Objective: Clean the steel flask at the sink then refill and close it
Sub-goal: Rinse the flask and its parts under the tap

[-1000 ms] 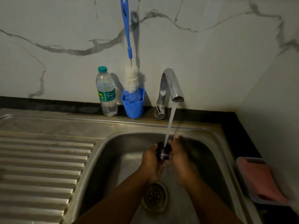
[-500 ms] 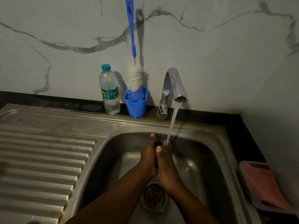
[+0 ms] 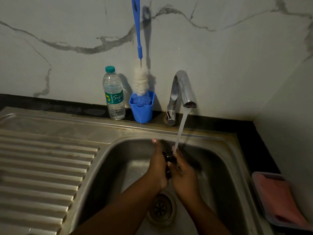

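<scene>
- Both hands are down in the sink [image 3: 118,150], meeting under the stream [image 3: 180,129] that falls from the tap [image 3: 182,89].
- Between the palms sits a small dark piece [image 3: 168,158], wet and glossy. It looks like the flask's cap, though it is too dim to be sure.
- The left hand [image 3: 158,165] presses it from the nine o'clock side, fingers fairly straight, one fingertip lifted towards twelve.
- The right hand [image 3: 183,173] closes on it from three o'clock, fingers curled round its edge. That is the grasp doing the holding.
- The steel flask body is not in view anywhere here, so I cannot say where it stands.
- Handling call: this piece looks light, rigid and small. Wet and under running water, it is likely slippery, so a squeeze across its sides by both palms suits it best.
- The risk is a slip towards the drain [image 3: 160,209] at six o'clock, just below the wrists.
- Up at eleven o'clock from the hands, a brush [image 3: 139,82] stands in a blue cup [image 3: 142,112], and just beside it, further towards ten, a bottle [image 3: 113,94].
- At four o'clock, a tray [image 3: 257,177] holds a pink cloth [image 3: 281,200].
- Cleaning reads as midway, with refill and closing not yet done.
</scene>
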`<state>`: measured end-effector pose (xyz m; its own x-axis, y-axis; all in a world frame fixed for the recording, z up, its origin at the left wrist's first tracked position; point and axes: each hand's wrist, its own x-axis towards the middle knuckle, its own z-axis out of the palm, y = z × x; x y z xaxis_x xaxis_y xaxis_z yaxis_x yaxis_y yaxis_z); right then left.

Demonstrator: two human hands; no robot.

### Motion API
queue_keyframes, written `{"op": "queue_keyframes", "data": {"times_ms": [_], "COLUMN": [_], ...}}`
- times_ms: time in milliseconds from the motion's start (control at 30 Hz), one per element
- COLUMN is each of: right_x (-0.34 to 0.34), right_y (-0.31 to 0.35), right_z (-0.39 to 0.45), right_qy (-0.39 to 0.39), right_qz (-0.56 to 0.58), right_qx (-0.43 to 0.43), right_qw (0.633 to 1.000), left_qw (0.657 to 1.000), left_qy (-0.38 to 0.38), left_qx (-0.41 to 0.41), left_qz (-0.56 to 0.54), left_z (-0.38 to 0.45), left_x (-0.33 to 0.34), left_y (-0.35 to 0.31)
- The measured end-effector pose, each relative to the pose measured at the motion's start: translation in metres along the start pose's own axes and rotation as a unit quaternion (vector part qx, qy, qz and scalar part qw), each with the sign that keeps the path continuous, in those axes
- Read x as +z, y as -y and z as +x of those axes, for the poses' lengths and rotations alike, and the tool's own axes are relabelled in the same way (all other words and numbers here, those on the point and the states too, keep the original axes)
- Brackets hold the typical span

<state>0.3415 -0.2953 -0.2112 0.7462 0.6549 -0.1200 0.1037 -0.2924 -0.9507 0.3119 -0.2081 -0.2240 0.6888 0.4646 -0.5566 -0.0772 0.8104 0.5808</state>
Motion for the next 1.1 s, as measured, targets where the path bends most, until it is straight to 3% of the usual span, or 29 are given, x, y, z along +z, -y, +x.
{"op": "queue_keyframes", "data": {"times_ms": [133,233,333,467,600,733,833,967,1033,1100], "right_x": [0.001,0.000,-0.003,-0.012,-0.012,-0.013,-0.009,-0.004,-0.007,-0.008], "right_y": [-0.004,-0.003,-0.005,-0.007,-0.009,-0.003,-0.003,-0.005,-0.007,-0.007], "right_z": [0.005,0.008,0.012,0.016,0.014,0.008,0.003,0.007,0.015,0.018], "right_qy": [-0.060,-0.065,-0.044,-0.004,0.034,0.006,-0.066,-0.156,-0.110,-0.016], "right_qz": [-0.007,-0.007,0.004,0.053,-0.214,-0.077,-0.023,-0.009,-0.060,-0.114], "right_qx": [-0.016,-0.036,-0.043,-0.035,-0.082,-0.114,-0.123,-0.049,-0.024,-0.012], "right_qw": [0.998,0.997,0.998,0.998,0.973,0.991,0.990,0.987,0.992,0.993], "left_qw": [0.994,0.995,0.990,0.984,0.982,0.977,0.970,0.966,0.974,0.975], "left_qy": [0.085,0.100,0.137,0.174,0.145,0.208,0.240,0.230,0.188,0.136], "left_qx": [0.020,0.022,0.017,0.023,0.044,-0.009,-0.039,-0.097,-0.127,-0.144], "left_qz": [0.065,0.019,-0.007,0.044,0.116,0.038,-0.005,-0.062,0.017,0.099], "left_z": [-0.010,-0.012,-0.013,-0.017,-0.015,-0.016,-0.019,-0.019,-0.018,-0.016], "left_x": [0.002,-0.003,-0.007,-0.012,-0.014,-0.016,-0.013,-0.013,-0.014,-0.016], "left_y": [0.001,0.002,0.005,-0.001,-0.005,0.000,0.003,0.002,0.000,-0.003]}}
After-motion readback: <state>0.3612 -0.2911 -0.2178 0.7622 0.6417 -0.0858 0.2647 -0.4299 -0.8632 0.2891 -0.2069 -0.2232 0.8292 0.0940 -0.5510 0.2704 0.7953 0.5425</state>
